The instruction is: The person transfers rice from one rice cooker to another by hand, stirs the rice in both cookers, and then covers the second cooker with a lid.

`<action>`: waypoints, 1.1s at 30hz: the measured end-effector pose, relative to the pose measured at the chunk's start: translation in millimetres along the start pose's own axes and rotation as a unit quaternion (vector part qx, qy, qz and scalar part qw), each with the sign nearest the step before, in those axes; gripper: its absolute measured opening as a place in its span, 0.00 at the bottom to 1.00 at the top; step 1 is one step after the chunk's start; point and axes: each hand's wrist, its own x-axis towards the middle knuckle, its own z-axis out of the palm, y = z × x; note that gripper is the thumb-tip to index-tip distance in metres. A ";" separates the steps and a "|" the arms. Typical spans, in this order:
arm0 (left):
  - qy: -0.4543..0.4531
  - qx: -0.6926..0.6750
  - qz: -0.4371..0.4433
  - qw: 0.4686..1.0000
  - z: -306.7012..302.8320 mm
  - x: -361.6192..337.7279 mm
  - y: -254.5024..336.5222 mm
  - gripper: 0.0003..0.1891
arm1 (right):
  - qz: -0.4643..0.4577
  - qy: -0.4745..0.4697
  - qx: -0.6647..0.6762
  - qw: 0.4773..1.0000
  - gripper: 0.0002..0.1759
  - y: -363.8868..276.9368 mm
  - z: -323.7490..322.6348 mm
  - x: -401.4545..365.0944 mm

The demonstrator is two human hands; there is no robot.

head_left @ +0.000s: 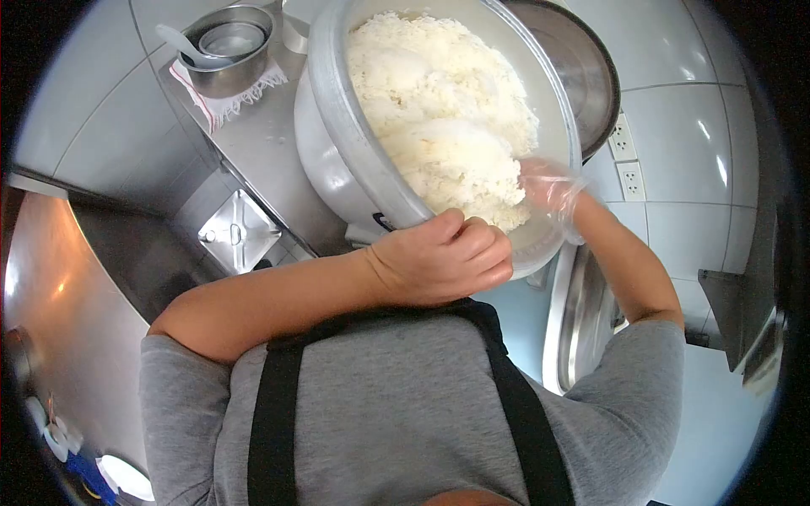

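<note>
With the big pot (pixel 325 156) tipped over toward the right-hand side, the person looks to be properly stuck into the rice (pixel 439 93), though nowhere near finished, judging by how much is in there. The rice sits in a big, clumpy white heap inside the pot, piled against the far and left side, while a strip of bare inner wall shows on the right and near side. So the tipping is done and one hand is in, but the bulk of the rice is in the pot, and it's hard to make out any outside it.

The left hand (pixel 443 257) is bare, fingers (pixel 485 246) curled in close at the near rim, pretty much holding the pot by its edge. The right hand (pixel 544 187) wears a clear plastic glove (pixel 567 184) and reaches inside at the rice's right edge. No telling if those fingers are spread or closed, since the rice and crinkly plastic hide them.

Off to the left, a steel bowl (pixel 228 83) with a pale spoon (pixel 181 46) sits on a fringed cloth (pixel 202 103) on the metal counter (pixel 270 143). A round, dark-rimmed pan (pixel 584 67) is just beyond the pot's right side.
</note>
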 end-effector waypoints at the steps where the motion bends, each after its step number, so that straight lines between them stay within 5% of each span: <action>1: 0.004 0.003 0.000 1.000 0.7 0.0 0.0 0.08 | -0.086 0.145 -0.001 0.986 0.16 3.8 43.2 0.3; 3: 0.009 0.008 0.001 1.000 0.4 -1.3 0.5 0.07 | -0.142 0.203 -0.032 0.968 0.16 -1.2 77.3 6.7; 5: -0.016 0.011 0.001 1.000 -2.3 -0.7 -3.3 0.07 | -0.094 0.034 -0.099 0.990 0.17 -33.9 31.6 23.0; 6: -0.032 0.003 0.005 0.999 -4.8 -0.8 -0.9 0.07 | -0.012 -0.025 -0.021 0.999 0.17 -41.5 14.9 27.5; 8: -0.030 0.003 -0.001 1.000 -7.1 0.8 -0.3 0.07 | -0.153 0.123 0.102 0.975 0.16 15.4 26.7 31.3; 9: -0.029 0.004 -0.005 1.000 -7.6 1.4 -0.2 0.07 | -0.168 0.217 0.050 0.960 0.15 23.8 16.0 24.3; 11: -0.028 -0.003 -0.012 1.000 -7.1 1.7 -0.2 0.07 | -0.075 0.236 -0.038 0.968 0.17 13.8 -41.2 7.0; 14: -0.039 -0.006 -0.019 0.999 -9.4 2.8 1.6 0.09 | 0.180 0.223 -0.127 0.950 0.19 -22.5 -110.3 9.8; 17: -0.049 -0.015 -0.018 0.999 -13.5 4.8 -0.3 0.11 | 0.256 0.270 -0.177 0.911 0.18 -43.9 -135.2 15.8; 20: -0.078 -0.012 -0.011 0.997 -16.6 4.1 -0.3 0.16 | 0.272 0.317 -0.120 0.901 0.31 -51.1 -153.6 -6.4; 23: -0.090 -0.012 -0.010 0.996 -16.4 3.0 -0.8 0.19 | 0.231 0.409 -0.109 0.876 0.17 28.7 -140.2 0.6; 26: -0.093 -0.015 -0.011 0.995 -16.5 3.5 -0.6 0.19 | 0.233 0.193 -0.253 0.919 0.18 57.3 -125.6 -13.6; 28: -0.095 -0.017 -0.010 0.995 -16.7 3.4 0.1 0.19 | 0.159 0.094 -0.277 0.943 0.18 129.9 -68.9 6.6; 33: -0.055 -0.017 -0.011 0.998 -14.3 6.1 -1.3 0.13 | 0.220 -0.001 -0.255 0.942 0.19 37.8 -23.2 1.0</action>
